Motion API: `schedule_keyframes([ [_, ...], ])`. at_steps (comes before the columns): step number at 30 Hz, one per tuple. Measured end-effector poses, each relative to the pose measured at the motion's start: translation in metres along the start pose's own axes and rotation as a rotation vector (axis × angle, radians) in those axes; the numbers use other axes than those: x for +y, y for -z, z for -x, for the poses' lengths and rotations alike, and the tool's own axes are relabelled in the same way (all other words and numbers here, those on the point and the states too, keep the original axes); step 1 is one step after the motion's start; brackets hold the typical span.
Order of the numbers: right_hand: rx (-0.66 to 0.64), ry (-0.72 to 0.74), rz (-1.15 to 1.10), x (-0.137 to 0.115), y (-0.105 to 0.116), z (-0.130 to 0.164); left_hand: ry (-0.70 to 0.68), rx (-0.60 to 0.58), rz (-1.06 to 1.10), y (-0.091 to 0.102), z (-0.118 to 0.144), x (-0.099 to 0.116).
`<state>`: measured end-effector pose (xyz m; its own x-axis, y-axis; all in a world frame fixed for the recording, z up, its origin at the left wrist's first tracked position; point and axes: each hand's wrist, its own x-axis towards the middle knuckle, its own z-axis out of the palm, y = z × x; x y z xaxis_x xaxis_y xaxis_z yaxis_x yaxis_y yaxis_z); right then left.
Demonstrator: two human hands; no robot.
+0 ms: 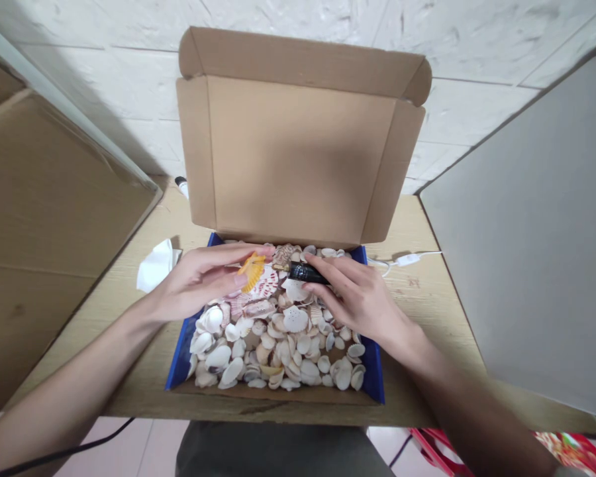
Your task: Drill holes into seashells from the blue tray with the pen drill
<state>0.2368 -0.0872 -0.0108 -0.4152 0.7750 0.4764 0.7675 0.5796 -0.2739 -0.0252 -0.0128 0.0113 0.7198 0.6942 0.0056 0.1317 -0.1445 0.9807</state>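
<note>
An open cardboard box (372,371) with blue outer sides sits on the wooden table (427,298), filled with several white and pink seashells (283,344). Its lid (298,152) stands upright at the back. My left hand (198,281) pinches an orange scallop shell (251,270) above the far part of the box. My right hand (360,298) grips a small black tube-shaped tool (305,272), its tip pointing left toward the orange shell, close to it.
A crumpled white tissue (155,265) lies left of the box. A white cable with an inline switch (407,259) runs on the right. A large cardboard panel (54,218) leans on the left, a grey board (526,232) on the right. A white brick wall is behind.
</note>
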Motion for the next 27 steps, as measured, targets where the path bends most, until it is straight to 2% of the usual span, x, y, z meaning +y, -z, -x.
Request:
schedule_keyframes([
  [10, 0.019, 0.011, 0.006, 0.0007, 0.0008, -0.0009, 0.021, -0.043, -0.048, -0.0007, -0.0007, 0.0028],
  [23, 0.177, 0.034, 0.048, 0.0045, 0.0001, 0.0043, -0.107, -0.099, -0.199, -0.0007, -0.0018, -0.0003],
  [27, 0.061, -0.001, -0.009, 0.0015, -0.0003, 0.0026, -0.094, -0.075, -0.198, -0.0002, -0.0012, -0.0008],
])
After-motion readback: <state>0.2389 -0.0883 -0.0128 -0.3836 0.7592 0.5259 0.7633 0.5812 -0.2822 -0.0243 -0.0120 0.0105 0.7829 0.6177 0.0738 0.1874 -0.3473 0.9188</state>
